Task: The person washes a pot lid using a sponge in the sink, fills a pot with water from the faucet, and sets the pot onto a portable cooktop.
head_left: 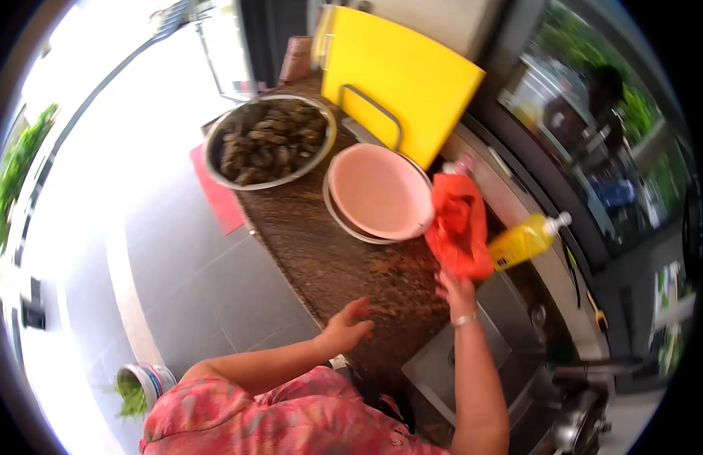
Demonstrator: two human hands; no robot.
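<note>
My right hand [458, 293], with a band at the wrist, is at the lower end of a crumpled red plastic bag [459, 224]. Its fingers are closed against the bag and partly hidden by it. My left hand [347, 326] hovers over the counter's front edge with fingers apart, holding nothing. A pink basin [380, 192] sits in another bowl just left of the bag. On the bag's right, a bottle of yellow liquid [524, 243] leans at an angle in this view.
A metal bowl of dark, rough shellfish-like pieces [269, 144] stands at the counter's far end. Yellow cutting boards [408, 80] stand in a rack by the window. The steel sink [488, 334] lies below my right forearm. A tub with greens [147, 385] is on the floor.
</note>
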